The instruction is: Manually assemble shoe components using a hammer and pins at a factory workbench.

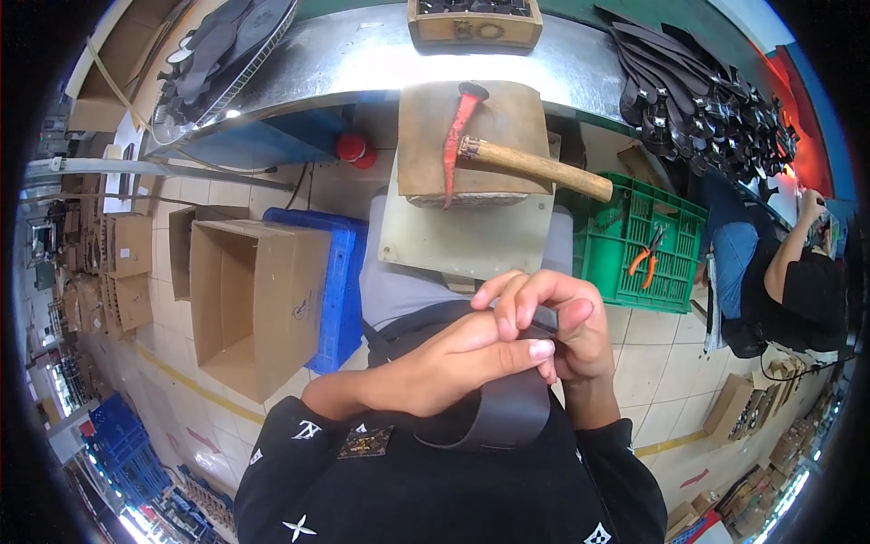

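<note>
Close in front of my body, both hands are together on a dark leather belt (pixel 512 414). A wide loop of it curves below my fingers. My left hand (pixel 453 355) is closed, its thumb lying along the belt's upper part. My right hand (pixel 566 317) has its fingers bent over the same part, touching the left fingers. What lies between the fingertips is mostly hidden. Beyond my hands, a hammer (pixel 535 167) with a red head and wooden handle rests on a brown-topped block (pixel 421 136).
The block stands on a pale board (pixel 435 238). Pliers with orange handles (pixel 644 263) hang on a green crate (pixel 594 245) to the right. Belts with buckles (pixel 698 109) pile on the metal bench (pixel 362 68). A cardboard box (pixel 272 299) stands left; a co-worker (pixel 797 281) sits right.
</note>
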`<action>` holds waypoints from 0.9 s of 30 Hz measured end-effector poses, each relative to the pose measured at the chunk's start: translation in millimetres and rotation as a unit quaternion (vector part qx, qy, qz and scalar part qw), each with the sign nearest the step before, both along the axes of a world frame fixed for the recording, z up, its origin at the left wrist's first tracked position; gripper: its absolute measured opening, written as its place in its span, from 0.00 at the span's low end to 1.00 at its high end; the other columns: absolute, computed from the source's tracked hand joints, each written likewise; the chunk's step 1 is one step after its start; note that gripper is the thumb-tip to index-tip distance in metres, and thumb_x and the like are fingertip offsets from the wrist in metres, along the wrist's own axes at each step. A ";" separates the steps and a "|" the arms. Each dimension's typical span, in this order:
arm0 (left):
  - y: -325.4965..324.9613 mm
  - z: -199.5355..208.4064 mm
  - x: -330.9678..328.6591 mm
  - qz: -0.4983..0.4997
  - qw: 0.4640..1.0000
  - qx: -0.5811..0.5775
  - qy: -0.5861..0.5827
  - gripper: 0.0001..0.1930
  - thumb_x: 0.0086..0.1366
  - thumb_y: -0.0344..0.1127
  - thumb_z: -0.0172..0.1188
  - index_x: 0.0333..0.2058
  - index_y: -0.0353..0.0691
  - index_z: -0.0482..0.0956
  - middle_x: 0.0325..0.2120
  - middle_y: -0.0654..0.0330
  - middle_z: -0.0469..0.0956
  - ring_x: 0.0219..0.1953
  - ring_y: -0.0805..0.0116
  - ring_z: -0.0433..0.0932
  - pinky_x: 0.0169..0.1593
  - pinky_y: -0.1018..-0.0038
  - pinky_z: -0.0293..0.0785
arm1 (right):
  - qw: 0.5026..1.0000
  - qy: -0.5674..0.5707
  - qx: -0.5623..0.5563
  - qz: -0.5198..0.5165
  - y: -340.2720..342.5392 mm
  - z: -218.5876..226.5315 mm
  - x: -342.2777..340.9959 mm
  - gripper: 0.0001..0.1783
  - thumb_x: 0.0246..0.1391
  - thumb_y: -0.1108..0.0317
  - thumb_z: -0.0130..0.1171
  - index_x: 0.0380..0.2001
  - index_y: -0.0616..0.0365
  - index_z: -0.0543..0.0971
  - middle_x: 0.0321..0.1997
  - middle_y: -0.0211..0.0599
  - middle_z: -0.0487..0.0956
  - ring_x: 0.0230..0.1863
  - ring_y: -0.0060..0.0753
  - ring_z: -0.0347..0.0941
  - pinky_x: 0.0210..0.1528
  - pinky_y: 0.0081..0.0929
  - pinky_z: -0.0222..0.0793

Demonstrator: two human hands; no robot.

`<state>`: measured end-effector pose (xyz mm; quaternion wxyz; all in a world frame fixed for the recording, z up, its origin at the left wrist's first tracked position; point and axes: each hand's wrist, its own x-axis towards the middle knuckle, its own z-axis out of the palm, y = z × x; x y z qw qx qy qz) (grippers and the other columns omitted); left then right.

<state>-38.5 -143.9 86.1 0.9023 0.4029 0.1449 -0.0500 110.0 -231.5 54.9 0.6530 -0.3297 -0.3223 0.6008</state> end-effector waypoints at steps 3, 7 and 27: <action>-0.8 -4.0 3.8 0.005 1.000 -0.017 0.018 0.17 0.75 0.41 0.47 0.40 0.31 0.77 0.40 0.58 0.76 0.49 0.69 0.73 0.57 0.72 0.66 | 1.000 0.000 -0.012 -0.011 0.3 -3.9 0.3 0.34 0.60 0.34 0.49 0.29 0.59 0.76 0.30 0.38 0.77 0.49 0.43 0.71 0.55 0.40 0.64; -0.4 -6.2 6.7 -0.011 1.000 0.006 0.029 0.17 0.75 0.41 0.48 0.39 0.31 0.77 0.39 0.58 0.77 0.48 0.69 0.74 0.57 0.72 0.67 | 0.999 0.036 -0.024 0.006 -5.6 -14.6 5.8 0.33 0.60 0.36 0.51 0.32 0.62 0.77 0.33 0.41 0.78 0.52 0.47 0.71 0.58 0.42 0.64; 12.3 -18.8 28.6 0.082 0.977 0.164 0.111 0.15 0.73 0.41 0.48 0.38 0.35 0.77 0.36 0.61 0.78 0.42 0.74 0.73 0.49 0.77 0.67 | 0.315 -0.678 -0.550 -0.372 -134.0 -324.1 242.1 0.26 0.60 0.46 0.54 0.44 0.61 0.72 0.49 0.46 0.72 0.44 0.62 0.74 0.40 0.56 0.71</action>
